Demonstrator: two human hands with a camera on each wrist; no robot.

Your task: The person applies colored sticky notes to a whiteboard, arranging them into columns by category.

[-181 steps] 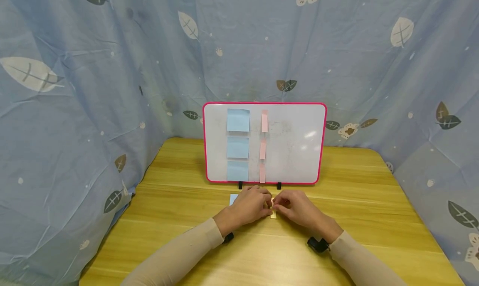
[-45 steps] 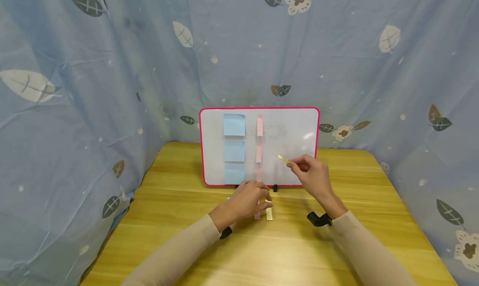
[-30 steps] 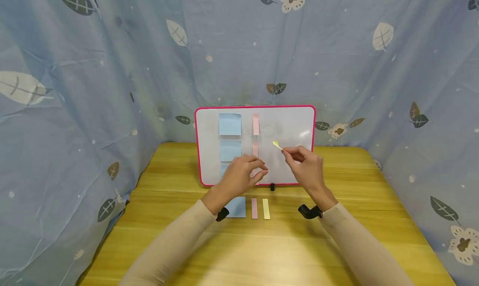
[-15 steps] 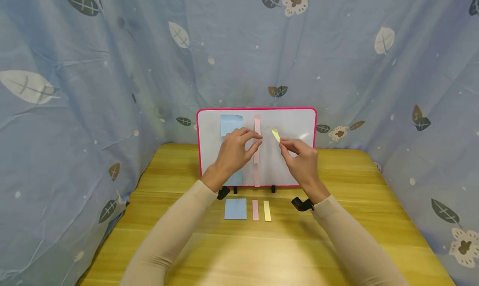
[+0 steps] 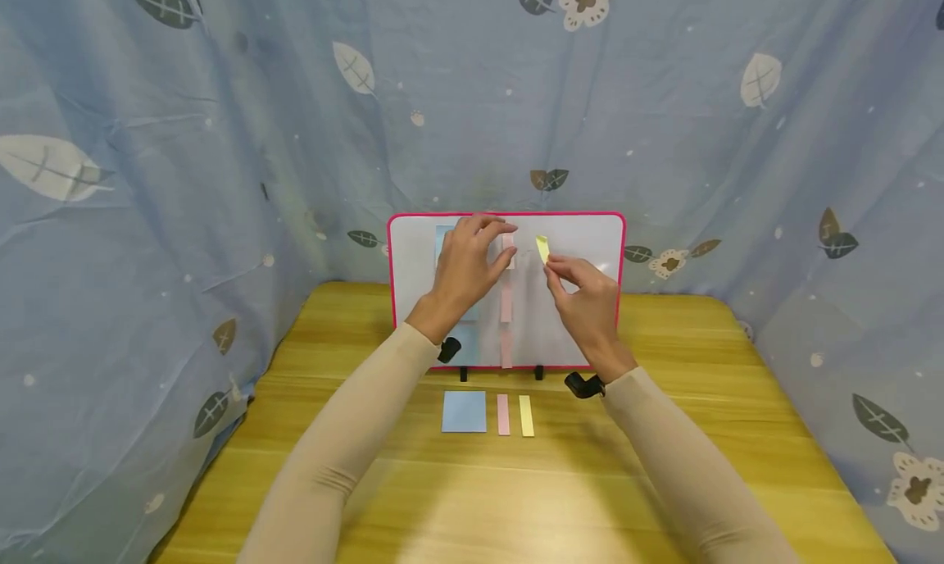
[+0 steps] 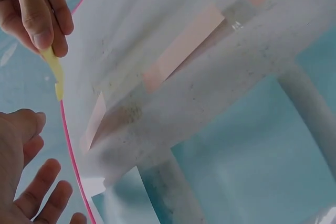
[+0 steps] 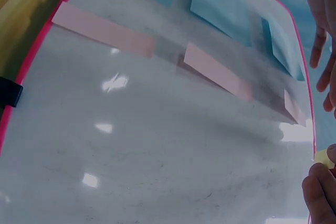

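Note:
My right hand pinches the lower end of a yellow sticky strip between thumb and fingers, in front of the whiteboard's upper middle. The strip's free top end points up; the left wrist view shows the yellow strip hanging from the right fingertips. Beside it, my left hand is raised with fingers spread and nothing in them, overlapping the blue notes and the top pink strip. Two more pink strips are stuck below that one in a column. Blue sticky notes form a column to their left.
On the wooden table before the board lie a blue note pad, a pink strip pad and a yellow strip pad. Black feet support the board. A patterned curtain surrounds the table.
Earlier both hands were together at the yellow pad. The right hand has since lifted a yellow strip up to the board's upper part, and the left hand has risen from the table beside it.

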